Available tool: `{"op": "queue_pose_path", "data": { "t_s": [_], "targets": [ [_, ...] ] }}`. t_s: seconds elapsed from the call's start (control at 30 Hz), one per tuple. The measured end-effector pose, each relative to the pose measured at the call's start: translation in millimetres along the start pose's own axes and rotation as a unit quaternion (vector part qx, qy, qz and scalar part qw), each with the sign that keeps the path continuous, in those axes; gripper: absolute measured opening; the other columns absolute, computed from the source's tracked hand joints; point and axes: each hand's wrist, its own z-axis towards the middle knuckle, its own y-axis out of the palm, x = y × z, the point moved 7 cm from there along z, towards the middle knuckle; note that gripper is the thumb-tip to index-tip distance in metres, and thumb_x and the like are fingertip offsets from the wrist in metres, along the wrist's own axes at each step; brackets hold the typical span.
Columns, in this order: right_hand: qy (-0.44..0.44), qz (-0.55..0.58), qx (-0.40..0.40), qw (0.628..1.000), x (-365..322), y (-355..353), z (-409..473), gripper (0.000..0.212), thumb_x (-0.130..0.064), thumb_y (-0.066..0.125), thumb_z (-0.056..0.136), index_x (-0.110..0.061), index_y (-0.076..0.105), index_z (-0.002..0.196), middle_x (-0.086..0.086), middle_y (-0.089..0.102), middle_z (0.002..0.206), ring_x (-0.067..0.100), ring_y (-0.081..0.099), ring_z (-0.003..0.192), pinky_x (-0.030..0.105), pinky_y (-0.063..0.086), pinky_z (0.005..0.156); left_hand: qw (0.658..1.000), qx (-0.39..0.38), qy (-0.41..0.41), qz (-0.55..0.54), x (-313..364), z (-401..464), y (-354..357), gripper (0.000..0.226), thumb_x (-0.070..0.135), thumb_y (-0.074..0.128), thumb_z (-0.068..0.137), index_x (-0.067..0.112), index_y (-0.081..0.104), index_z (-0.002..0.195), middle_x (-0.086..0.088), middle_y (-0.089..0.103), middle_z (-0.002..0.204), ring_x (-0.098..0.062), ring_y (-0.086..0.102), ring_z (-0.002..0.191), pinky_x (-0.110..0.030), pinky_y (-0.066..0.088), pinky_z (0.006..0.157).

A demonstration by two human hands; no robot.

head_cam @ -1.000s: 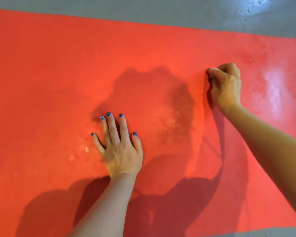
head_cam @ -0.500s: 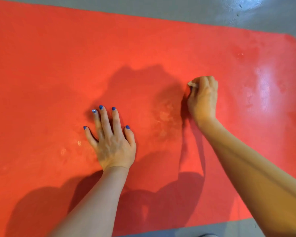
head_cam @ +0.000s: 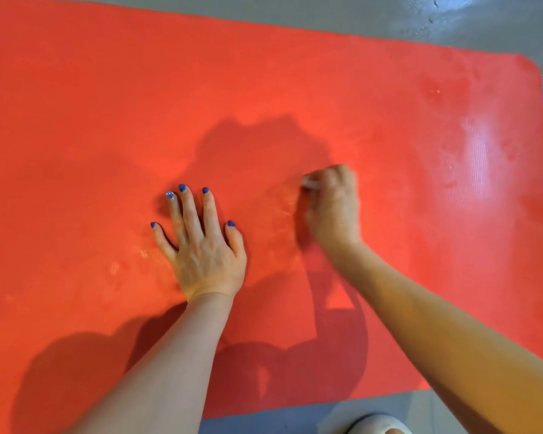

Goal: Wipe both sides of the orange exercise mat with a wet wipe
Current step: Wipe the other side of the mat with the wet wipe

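- Leftward across the mat [head_cam: 389,126], spread flat on the floor [head_cam: 342,14], the right hand [head_cam: 331,205] has been swept, wipe [head_cam: 311,184] bunched in curled fingers.
- Left hand [head_cam: 201,245] is pressed flat, fingers spread.
- Patches could be missed if strokes are not overlapped.

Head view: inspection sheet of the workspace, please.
Surface: grey floor, glossy.
Job's things: orange mat flat on the floor, damp sheen at its right end; wipe, only a white bit shows.
Clutter: pale rounded thing at bottom edge, unclear.
Grippers: left hand flat on the mat, fingers spread; right hand curled on the wipe, blurred.
Cables: nothing seen.
Surroundings: nothing seen beyond the floor.
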Motion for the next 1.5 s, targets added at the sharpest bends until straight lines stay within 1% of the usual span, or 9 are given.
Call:
{"op": "queue_pose_path", "data": {
  "t_s": [0.13, 0.3, 0.43, 0.6, 0.9, 1.07, 1.27, 1.33, 1.5],
  "targets": [
    [-0.173, 0.027, -0.12, 0.977, -44, 30, -37, 0.024, -0.003, 0.045, 0.08, -0.008, 0.067, 0.088, 0.01, 0.06, 0.089, 0.033, 0.056, 0.081, 0.044, 0.049, 0.075, 1.0, 0.0, 0.003, -0.011, -2, 0, 0, 0.064, 0.037, 0.04, 0.096, 0.018, 0.034, 0.157, -0.01, 0.018, 0.168, -0.026, 0.01, 0.156, -0.061, 0.007, 0.121],
    [0.018, -0.048, 0.058, 0.997, 65, -31, -23, 0.02, -0.01, 0.044, 0.091, -0.008, 0.062, 0.097, 0.011, 0.058, 0.099, 0.034, 0.052, 0.091, 0.042, 0.042, 0.084, 1.0, 0.002, 0.003, -0.009, 0, 1, 0, 0.063, 0.038, 0.04, 0.097, 0.018, 0.035, 0.156, -0.01, 0.019, 0.168, -0.027, 0.011, 0.156, -0.061, 0.007, 0.121],
    [0.026, -0.061, 0.088, 0.994, 68, -23, -31, 0.02, -0.006, 0.043, 0.092, -0.006, 0.059, 0.103, 0.014, 0.056, 0.103, 0.031, 0.049, 0.091, 0.035, 0.032, 0.084, 1.0, -0.009, 0.001, -0.001, -1, 1, 1, 0.064, 0.038, 0.039, 0.097, 0.019, 0.032, 0.158, -0.009, 0.016, 0.168, -0.026, 0.009, 0.156, -0.06, 0.006, 0.122],
    [0.016, -0.038, 0.102, 0.994, 72, -26, -30, 0.022, -0.006, 0.04, 0.088, -0.017, 0.051, 0.104, 0.01, 0.058, 0.101, 0.032, 0.051, 0.092, 0.035, 0.034, 0.085, 0.999, -0.017, 0.027, -0.015, 0, -1, -2, 0.063, 0.037, 0.04, 0.097, 0.015, 0.036, 0.156, -0.01, 0.021, 0.167, -0.028, 0.012, 0.156, -0.061, 0.009, 0.122],
    [0.006, -0.051, 0.1, 0.994, 67, -27, -28, 0.021, -0.002, 0.042, 0.086, -0.009, 0.057, 0.098, 0.014, 0.058, 0.099, 0.035, 0.051, 0.088, 0.039, 0.038, 0.081, 0.992, -0.031, 0.123, 0.03, -27, -92, -9, 0.062, 0.028, 0.044, 0.094, 0.013, 0.04, 0.154, -0.012, 0.027, 0.165, -0.032, 0.021, 0.154, -0.062, 0.015, 0.12],
    [0.008, -0.146, -0.042, 0.988, 46, -28, -11, 0.017, -0.005, 0.046, 0.089, 0.004, 0.058, 0.098, 0.027, 0.054, 0.101, 0.044, 0.048, 0.096, 0.05, 0.041, 0.085, 0.991, -0.041, 0.122, 0.031, -24, -90, -10, 0.061, 0.03, 0.039, 0.095, 0.015, 0.039, 0.155, -0.011, 0.026, 0.165, -0.029, 0.019, 0.155, -0.062, 0.015, 0.121],
    [-0.013, -0.146, -0.276, 0.95, 41, -38, -7, 0.029, 0.002, 0.055, 0.085, -0.003, 0.068, 0.11, 0.018, 0.057, 0.115, 0.035, 0.056, 0.105, 0.037, 0.044, 0.093, 0.991, -0.062, 0.115, 0.027, -26, -88, -6, 0.062, 0.032, 0.035, 0.094, 0.016, 0.042, 0.153, -0.007, 0.026, 0.166, -0.027, 0.019, 0.155, -0.062, 0.016, 0.12],
    [0.006, -0.164, -0.253, 0.954, 43, -36, 0, 0.03, 0.003, 0.058, 0.081, -0.007, 0.071, 0.106, 0.019, 0.063, 0.11, 0.035, 0.058, 0.103, 0.036, 0.046, 0.089, 0.991, -0.061, 0.117, 0.022, -26, -90, -6, 0.062, 0.032, 0.035, 0.094, 0.016, 0.042, 0.153, -0.008, 0.026, 0.166, -0.027, 0.019, 0.155, -0.062, 0.017, 0.12],
    [0.157, -0.058, -0.025, 0.986, 23, -19, -27, 0.022, 0.006, 0.056, 0.076, -0.005, 0.068, 0.092, 0.018, 0.055, 0.099, 0.038, 0.057, 0.088, 0.036, 0.043, 0.073, 0.992, -0.053, 0.116, 0.02, -26, -91, -7, 0.062, 0.032, 0.036, 0.094, 0.016, 0.043, 0.153, -0.006, 0.027, 0.166, -0.026, 0.018, 0.155, -0.062, 0.019, 0.119]
  ]
}}
